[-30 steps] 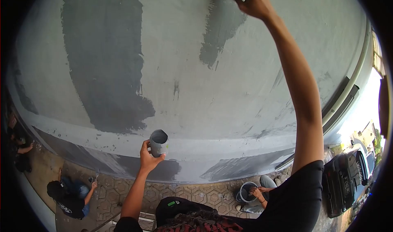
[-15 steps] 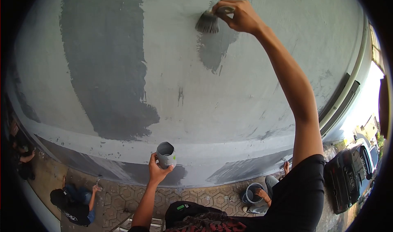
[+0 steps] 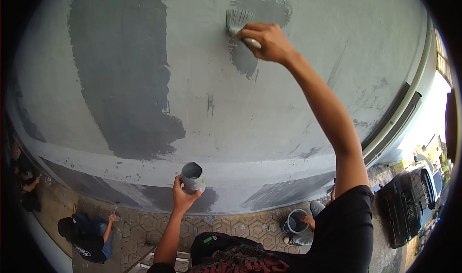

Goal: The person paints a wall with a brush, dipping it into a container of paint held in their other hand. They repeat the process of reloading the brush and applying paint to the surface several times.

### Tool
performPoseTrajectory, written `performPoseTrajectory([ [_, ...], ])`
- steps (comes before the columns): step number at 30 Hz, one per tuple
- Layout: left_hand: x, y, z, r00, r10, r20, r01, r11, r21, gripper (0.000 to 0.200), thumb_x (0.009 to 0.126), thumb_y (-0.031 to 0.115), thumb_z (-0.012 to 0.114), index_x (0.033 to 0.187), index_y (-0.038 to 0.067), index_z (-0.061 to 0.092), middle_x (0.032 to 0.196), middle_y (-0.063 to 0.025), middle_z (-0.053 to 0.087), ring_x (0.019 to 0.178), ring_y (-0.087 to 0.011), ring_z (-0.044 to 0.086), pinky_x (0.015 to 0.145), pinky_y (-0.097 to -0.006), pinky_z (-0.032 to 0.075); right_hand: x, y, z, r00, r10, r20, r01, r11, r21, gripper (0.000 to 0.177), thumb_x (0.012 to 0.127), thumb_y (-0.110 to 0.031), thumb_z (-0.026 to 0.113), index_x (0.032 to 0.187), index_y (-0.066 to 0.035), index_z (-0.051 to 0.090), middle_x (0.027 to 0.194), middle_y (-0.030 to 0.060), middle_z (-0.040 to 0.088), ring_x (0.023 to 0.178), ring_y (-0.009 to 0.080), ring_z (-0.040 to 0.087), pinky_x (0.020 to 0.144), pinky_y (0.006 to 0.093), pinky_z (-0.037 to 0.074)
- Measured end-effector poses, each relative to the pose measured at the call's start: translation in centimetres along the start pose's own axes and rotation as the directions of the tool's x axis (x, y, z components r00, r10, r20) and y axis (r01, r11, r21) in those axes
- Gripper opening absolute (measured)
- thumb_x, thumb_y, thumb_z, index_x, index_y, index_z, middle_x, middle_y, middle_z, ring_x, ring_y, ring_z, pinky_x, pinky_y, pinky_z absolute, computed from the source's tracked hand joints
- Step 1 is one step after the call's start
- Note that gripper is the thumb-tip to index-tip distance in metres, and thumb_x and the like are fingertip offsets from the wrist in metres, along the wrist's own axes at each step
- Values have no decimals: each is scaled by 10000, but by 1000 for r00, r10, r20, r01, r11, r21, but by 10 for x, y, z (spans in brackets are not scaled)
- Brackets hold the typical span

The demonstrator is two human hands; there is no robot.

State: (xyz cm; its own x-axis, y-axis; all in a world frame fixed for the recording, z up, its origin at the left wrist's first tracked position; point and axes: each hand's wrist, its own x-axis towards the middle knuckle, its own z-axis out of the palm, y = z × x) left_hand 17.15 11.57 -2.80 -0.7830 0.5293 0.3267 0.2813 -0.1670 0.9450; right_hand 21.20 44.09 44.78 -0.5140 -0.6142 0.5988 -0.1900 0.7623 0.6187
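Observation:
My right hand (image 3: 269, 42) grips the handle of a wide paint brush (image 3: 237, 20) high on the grey wall (image 3: 211, 128). The bristles point up and touch the wall at the left edge of a darker wet paint patch (image 3: 269, 3). Lower down, my left hand (image 3: 183, 196) is wrapped round a grey paint cup (image 3: 192, 175), held with its opening up and towards the wall. Paint coats the inside of the cup. A broad dark grey painted band (image 3: 120, 71) runs down the wall on the left.
A person in black (image 3: 86, 239) crouches at the lower left. Another person's hand (image 3: 308, 221) is at a bucket (image 3: 296, 221) on the paving (image 3: 240, 227). A ladder (image 3: 144, 263) shows below me. A pipe (image 3: 402, 107) and a dark car (image 3: 404, 208) are at the right.
My right hand has moved down and slightly left, and the brush has turned from bristles down to bristles up. My left hand still holds the cup.

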Motion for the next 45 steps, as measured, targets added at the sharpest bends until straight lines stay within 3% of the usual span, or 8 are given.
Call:
performPoseTrajectory([
  [8,-15,-1,-11,1000,19,1,-19,995,98,883,655,398,921,1284,-21,464,1207,-164,590,1130,-258,597,945,-396,514,-10,-37,-2,977,115,177,-176,906,386,209,798,18,674,977,-91,672,877,63,709,728,282,670,628,375,546],
  [12,-21,-17,-7,995,83,-59,-80,995,55,838,634,330,907,1258,-40,488,1152,-164,598,1056,-251,634,794,-364,572,43,40,-12,999,12,-31,-4,966,260,211,819,-9,702,1004,-108,684,906,57,730,767,276,702,647,355,561],
  [21,-27,-22,1,999,24,-38,-22,999,38,826,635,313,904,1259,-33,488,1171,-158,597,1074,-245,629,824,-370,572,118,67,-81,945,-114,-307,71,987,-146,54,891,32,665,894,19,717,993,119,738,848,260,721,730,352,581],
  [24,-30,-23,5,999,27,-32,-27,1000,5,809,631,289,902,1252,-29,492,1169,-156,597,1072,-240,629,822,-367,572,87,38,-52,990,73,-118,-65,995,74,87,892,27,682,971,-1,704,986,115,736,871,247,722,746,353,591],
  [26,-32,-27,5,1000,20,-23,-19,1000,15,807,631,281,902,1253,-31,491,1168,-156,596,1071,-240,629,821,-366,571,45,31,-7,995,-53,-87,46,996,-79,158,867,-93,744,1019,-130,721,938,49,741,705,227,710,615,325,573],
  [33,-37,-19,-4,998,-51,34,51,999,4,894,667,373,926,1310,-25,450,1231,-152,575,1149,-245,591,969,-396,508,-8,-51,11,978,80,190,-152,903,402,216,779,-2,696,976,-90,689,919,56,722,728,294,679,643,375,549],
  [41,-36,-28,0,1000,8,-22,-7,999,34,829,635,308,901,1261,-41,484,1172,-165,587,1081,-254,623,834,-384,569,69,34,-38,992,19,-128,-21,1000,-20,118,896,24,683,1007,-13,697,979,109,736,883,242,721,764,343,597],
  [45,-34,-25,3,1000,5,-21,-5,1000,9,829,634,306,904,1257,-41,483,1173,-166,586,1083,-251,621,844,-377,568,81,25,-52,957,-61,-284,74,997,37,46,901,21,676,890,10,719,977,103,741,891,224,725,759,323,612],
])
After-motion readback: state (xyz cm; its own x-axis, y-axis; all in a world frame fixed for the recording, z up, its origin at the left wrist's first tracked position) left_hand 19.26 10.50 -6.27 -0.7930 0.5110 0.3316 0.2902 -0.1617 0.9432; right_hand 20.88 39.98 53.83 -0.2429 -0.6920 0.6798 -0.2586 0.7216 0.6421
